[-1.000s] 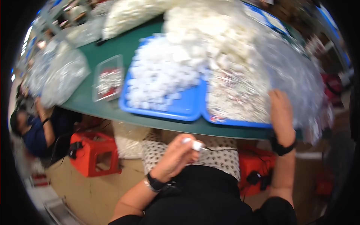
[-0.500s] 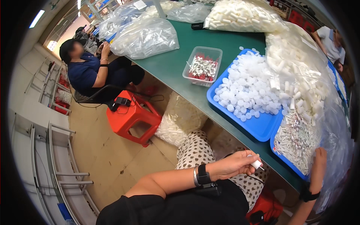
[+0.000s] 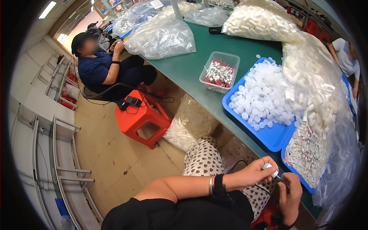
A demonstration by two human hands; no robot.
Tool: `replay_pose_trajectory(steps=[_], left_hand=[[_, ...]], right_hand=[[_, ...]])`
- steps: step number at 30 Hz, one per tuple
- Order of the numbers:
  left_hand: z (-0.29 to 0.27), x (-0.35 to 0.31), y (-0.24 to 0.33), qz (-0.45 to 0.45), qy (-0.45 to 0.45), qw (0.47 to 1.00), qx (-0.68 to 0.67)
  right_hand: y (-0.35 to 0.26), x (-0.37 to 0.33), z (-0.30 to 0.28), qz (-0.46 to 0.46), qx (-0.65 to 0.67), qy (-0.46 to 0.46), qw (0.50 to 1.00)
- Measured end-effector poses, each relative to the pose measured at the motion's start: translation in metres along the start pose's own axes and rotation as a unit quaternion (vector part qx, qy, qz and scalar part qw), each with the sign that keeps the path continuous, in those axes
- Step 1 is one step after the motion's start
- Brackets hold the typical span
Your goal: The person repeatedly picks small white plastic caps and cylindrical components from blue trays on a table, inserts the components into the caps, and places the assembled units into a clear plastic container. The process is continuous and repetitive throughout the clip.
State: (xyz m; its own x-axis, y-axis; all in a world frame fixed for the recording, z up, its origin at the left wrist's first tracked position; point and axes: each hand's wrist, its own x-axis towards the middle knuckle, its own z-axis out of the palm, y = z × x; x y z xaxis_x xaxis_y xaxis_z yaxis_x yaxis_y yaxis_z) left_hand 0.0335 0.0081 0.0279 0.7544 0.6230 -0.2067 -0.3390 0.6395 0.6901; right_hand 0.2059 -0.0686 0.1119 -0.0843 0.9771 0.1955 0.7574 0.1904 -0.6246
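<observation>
White cylindrical piece (image 3: 267, 166), at the view's 4 o'clock, is pinched in the left hand (image 3: 255, 172), above the lap and beside the table (image 3: 249, 46). The right hand (image 3: 292, 193), at the piece's 4 o'clock, has its fingers bent close to its lower end; I cannot tell what they grip. From the piece, a blue tray (image 3: 274, 142) of translucent discs (image 3: 257, 99) lies at 12 o'clock, a clear tub (image 3: 219, 87) at 11.

On the surface (image 3: 188, 78), a tub (image 3: 216, 89) stands left of a tray (image 3: 274, 140) of discs (image 3: 264, 92); a second tray (image 3: 306, 186) lies just right. A tube-filled bag (image 3: 260, 21) lies far of them. The left hand (image 3: 251, 174) is near, left of the right hand (image 3: 290, 197).
</observation>
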Motion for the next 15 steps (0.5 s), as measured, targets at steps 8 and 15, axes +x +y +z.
replay_pose_trajectory(steps=[8,15], left_hand=[[-0.004,-0.006,-0.008,0.025,0.047,0.997,0.047],[-0.005,-0.010,-0.006,0.036,0.060,0.996,0.060]], right_hand=[[0.000,0.001,0.033,0.021,0.022,0.025,0.999],[0.012,-0.014,0.051,0.179,0.291,0.013,0.940]])
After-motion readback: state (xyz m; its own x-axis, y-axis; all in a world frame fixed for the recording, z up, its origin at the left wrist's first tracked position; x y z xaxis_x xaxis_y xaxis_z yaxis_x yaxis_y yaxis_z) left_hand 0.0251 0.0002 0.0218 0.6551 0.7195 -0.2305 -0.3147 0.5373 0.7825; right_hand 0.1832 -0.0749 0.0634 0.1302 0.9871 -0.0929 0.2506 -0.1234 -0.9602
